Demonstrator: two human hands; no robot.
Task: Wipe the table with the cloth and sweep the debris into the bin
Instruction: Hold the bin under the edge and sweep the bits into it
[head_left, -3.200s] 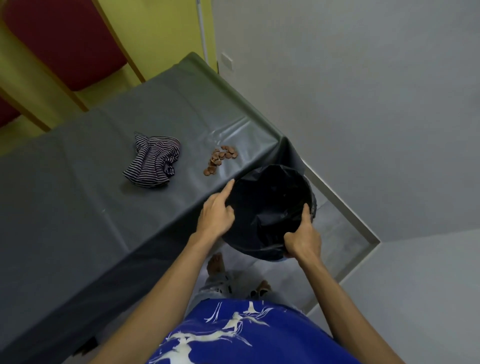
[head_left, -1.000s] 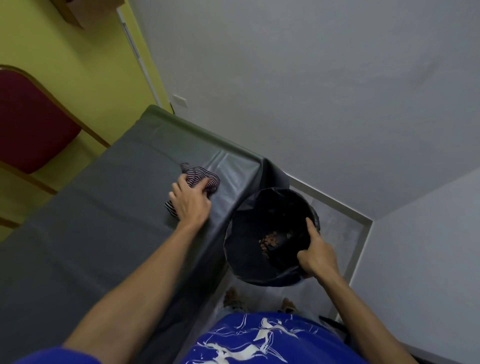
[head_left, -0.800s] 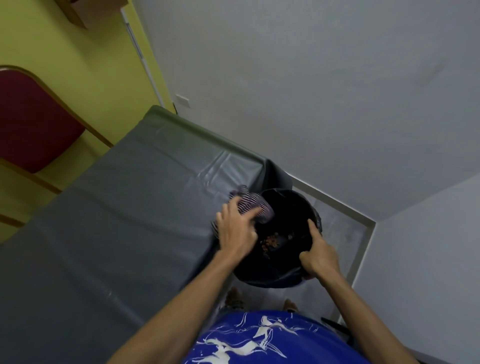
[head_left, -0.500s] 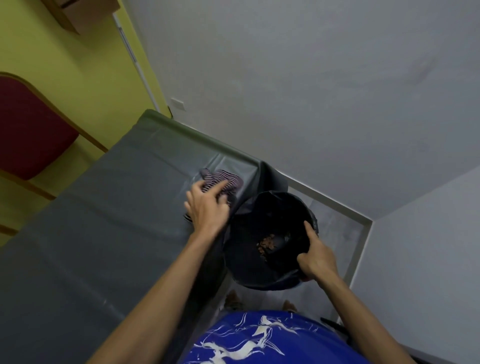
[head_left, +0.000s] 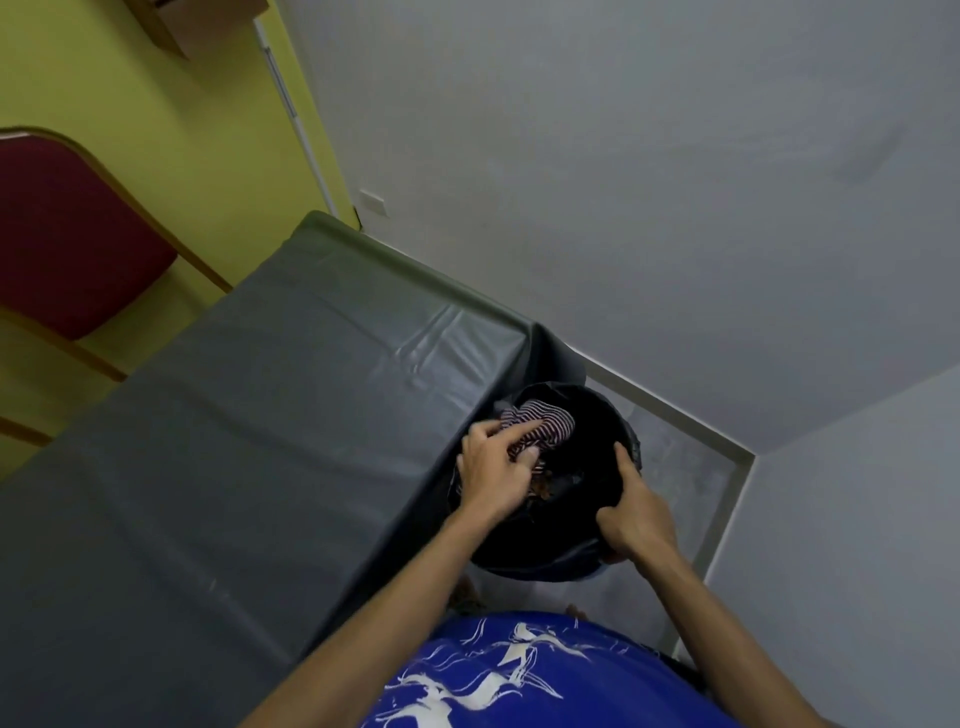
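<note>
The grey table (head_left: 218, 467) runs from near left to far right. At its right edge the left hand (head_left: 493, 475) clutches the bunched cloth (head_left: 540, 427) over the bin (head_left: 597, 551), debris (head_left: 540, 486) inside. The right hand (head_left: 636, 519) clamps the bin's rim.

A plain indoor room, its exact kind hard to tell.
A table (head_left: 249, 441) under a grey vinyl cover stands in a corner where a yellow wall (head_left: 171, 145) meets a white wall (head_left: 623, 182); a red-cushioned wooden chair (head_left: 67, 249) sits beyond its far edge.
</note>
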